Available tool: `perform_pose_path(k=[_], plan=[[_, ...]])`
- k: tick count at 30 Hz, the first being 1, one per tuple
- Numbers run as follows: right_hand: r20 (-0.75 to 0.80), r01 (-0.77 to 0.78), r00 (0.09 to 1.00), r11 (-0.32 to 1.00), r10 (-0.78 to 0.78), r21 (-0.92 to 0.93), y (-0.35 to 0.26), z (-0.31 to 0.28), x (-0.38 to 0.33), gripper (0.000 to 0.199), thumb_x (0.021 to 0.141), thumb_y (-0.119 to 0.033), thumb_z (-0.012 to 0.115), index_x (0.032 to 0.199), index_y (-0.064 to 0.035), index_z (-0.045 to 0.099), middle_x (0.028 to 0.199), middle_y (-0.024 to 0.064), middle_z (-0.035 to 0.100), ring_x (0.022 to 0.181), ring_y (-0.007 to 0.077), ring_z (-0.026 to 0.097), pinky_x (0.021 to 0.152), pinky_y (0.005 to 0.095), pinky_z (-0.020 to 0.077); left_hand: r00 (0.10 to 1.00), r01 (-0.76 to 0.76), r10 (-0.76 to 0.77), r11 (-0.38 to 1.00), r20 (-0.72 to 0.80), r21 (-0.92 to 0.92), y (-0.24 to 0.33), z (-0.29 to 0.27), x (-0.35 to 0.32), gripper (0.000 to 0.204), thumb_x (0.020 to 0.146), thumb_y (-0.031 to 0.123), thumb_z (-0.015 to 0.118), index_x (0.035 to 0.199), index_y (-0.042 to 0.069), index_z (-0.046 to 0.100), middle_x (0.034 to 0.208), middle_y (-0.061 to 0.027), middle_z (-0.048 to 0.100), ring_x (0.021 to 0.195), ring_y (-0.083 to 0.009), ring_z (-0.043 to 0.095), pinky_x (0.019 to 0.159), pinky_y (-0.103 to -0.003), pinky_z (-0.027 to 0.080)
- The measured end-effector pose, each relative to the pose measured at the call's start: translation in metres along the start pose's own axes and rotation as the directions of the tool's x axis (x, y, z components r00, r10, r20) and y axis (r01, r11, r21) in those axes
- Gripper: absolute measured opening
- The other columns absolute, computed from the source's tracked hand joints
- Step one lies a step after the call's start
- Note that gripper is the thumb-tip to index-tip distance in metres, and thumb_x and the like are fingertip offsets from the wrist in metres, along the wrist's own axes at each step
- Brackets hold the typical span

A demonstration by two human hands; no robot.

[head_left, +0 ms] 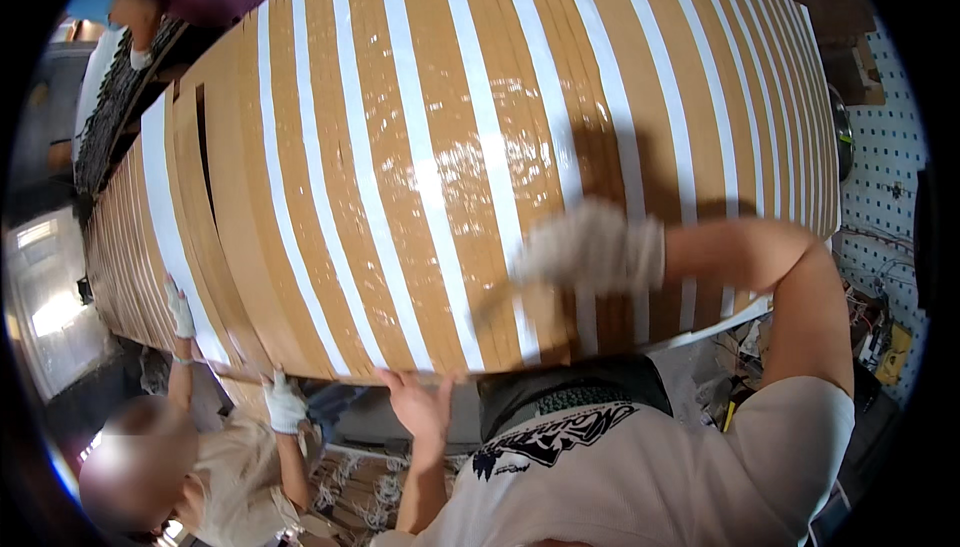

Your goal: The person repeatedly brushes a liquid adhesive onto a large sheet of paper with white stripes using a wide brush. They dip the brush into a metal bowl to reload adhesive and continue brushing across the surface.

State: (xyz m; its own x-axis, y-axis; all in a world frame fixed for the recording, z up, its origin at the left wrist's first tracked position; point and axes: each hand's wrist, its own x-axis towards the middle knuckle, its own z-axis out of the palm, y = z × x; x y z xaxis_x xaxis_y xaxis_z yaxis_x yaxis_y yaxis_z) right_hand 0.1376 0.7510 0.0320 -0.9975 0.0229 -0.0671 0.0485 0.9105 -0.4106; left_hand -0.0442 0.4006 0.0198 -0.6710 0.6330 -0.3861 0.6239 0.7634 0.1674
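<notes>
A long fanned row of overlapping brown cardboard sheets (445,147) with white bands along their edges spreads before me. Its middle is glossy and looks wet. My right hand (590,247), in a whitish work glove, is over the right-middle part of the sheets, blurred by motion. It grips a tan, flat tool (495,304), too smeared to name. My left hand (418,405) is bare; its fingers are stretched out, thumb apart, against the near edge of the sheets.
At the lower left a co-worker (220,467) touches the sheets with two gloved hands. Another person's arm (135,22) shows at the top left, near a dark stack (120,97). A perforated pale panel (890,157) stands at the right, above cables and clutter (870,312).
</notes>
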Motion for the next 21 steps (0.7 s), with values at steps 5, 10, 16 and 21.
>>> perform_pose_path(k=[5, 10, 16, 21], plan=[[-0.560, -0.541, 0.727, 0.833, 0.396, -0.113, 0.131, -0.078, 0.017, 0.034, 0.091, -0.036, 0.055, 0.103, -0.0064, 0.065, 0.095, 0.0176, 0.069, 0.089, 0.0318, 0.068, 0.075, 0.0425, 0.0541, 0.993, -0.016, 0.034, 0.987, -0.117, 0.158, 0.001, 0.006, -0.004, 0.107, 0.070, 0.061, 0.078, 0.131, -0.020, 0.042, 0.139, -0.0412, 0.040, 0.118, -0.0486, 0.054, 0.092, -0.043, 0.051], [-0.365, -0.561, 0.780, 0.827, 0.508, -0.047, 0.091, -0.059, 0.000, 0.043, 0.094, -0.044, 0.048, 0.117, -0.0100, 0.059, 0.106, 0.0165, 0.065, 0.093, 0.0346, 0.064, 0.079, 0.0440, 0.0506, 0.987, -0.007, 0.033, 0.987, -0.159, 0.158, -0.001, 0.015, -0.005, 0.109, 0.070, 0.064, 0.076, 0.129, -0.023, 0.043, 0.145, -0.0417, 0.032, 0.128, -0.0469, 0.047, 0.099, -0.042, 0.048], [-0.204, -0.059, 0.979, 0.988, 0.029, -0.143, -0.091, 0.048, -0.112, 0.015, 0.092, -0.019, 0.054, 0.104, -0.0127, 0.061, 0.082, 0.0033, 0.063, 0.079, 0.0175, 0.065, 0.065, 0.0286, 0.0558, 0.994, 0.104, -0.100, 0.989, -0.040, 0.102, 0.006, 0.007, -0.007, 0.112, 0.072, 0.067, 0.073, 0.133, -0.021, 0.040, 0.148, -0.0395, 0.029, 0.128, -0.0447, 0.049, 0.096, -0.042, 0.050], [-0.203, -0.186, 0.952, 0.960, 0.228, 0.209, -0.054, 0.014, -0.137, 0.026, 0.093, -0.032, 0.056, 0.110, -0.0135, 0.064, 0.096, 0.0123, 0.066, 0.094, 0.0276, 0.067, 0.077, 0.0397, 0.0542, 0.972, 0.116, -0.117, 0.993, -0.203, -0.017, 0.000, 0.032, -0.021, 0.111, 0.077, 0.065, 0.070, 0.140, -0.019, 0.031, 0.150, -0.0377, 0.027, 0.138, -0.0455, 0.036, 0.110, -0.043, 0.036]])
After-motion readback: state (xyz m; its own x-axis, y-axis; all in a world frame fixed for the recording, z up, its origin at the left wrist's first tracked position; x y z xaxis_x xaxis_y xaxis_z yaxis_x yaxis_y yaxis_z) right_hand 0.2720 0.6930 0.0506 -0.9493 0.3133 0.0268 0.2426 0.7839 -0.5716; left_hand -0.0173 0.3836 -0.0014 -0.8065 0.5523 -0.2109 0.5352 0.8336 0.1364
